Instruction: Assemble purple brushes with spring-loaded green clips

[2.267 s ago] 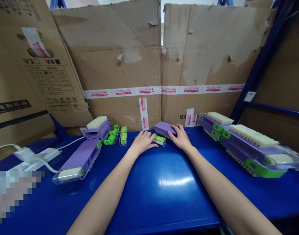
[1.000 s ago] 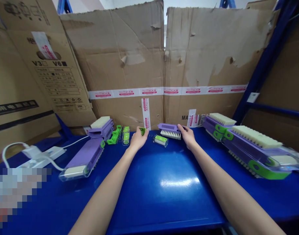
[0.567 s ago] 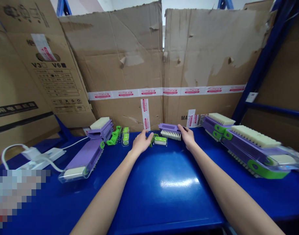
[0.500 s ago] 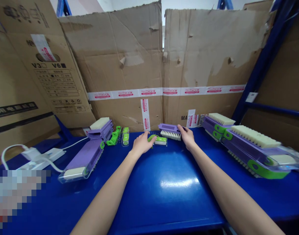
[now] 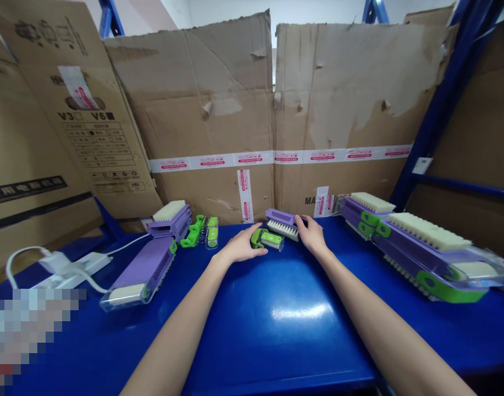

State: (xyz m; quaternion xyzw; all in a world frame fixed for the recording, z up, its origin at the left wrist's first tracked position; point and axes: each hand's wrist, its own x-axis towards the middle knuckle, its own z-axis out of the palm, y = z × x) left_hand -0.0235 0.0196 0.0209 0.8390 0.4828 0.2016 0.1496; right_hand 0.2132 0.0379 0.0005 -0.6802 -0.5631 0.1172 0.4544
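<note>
Near the back of the blue tabletop, my left hand point(image 5: 241, 246) curls its thumb and fingers around a curved green plastic part point(image 5: 256, 237). Touching or close beside that part is a small green-and-cream piece in a clear cover point(image 5: 272, 241). My right hand point(image 5: 312, 235) grips the right end of a purple brush point(image 5: 281, 218), its cream bristles facing down and toward me. The brush lies at a slant just behind the small covered piece. My palms hide parts of what they hold.
At left stand purple brush units point(image 5: 147, 264), a green bracket point(image 5: 193, 231), small green pieces point(image 5: 212, 236) and a white power strip point(image 5: 81, 268) with cables. Larger purple-and-green brush units point(image 5: 428, 247) lie at right. Cardboard point(image 5: 210, 126) walls the back; a blue post point(image 5: 433, 104) rises at right.
The right hand has drawn the purple brush slightly left and turned it to a slant. My left hand has shifted to wrap the green part, and the small covered piece has tilted.
</note>
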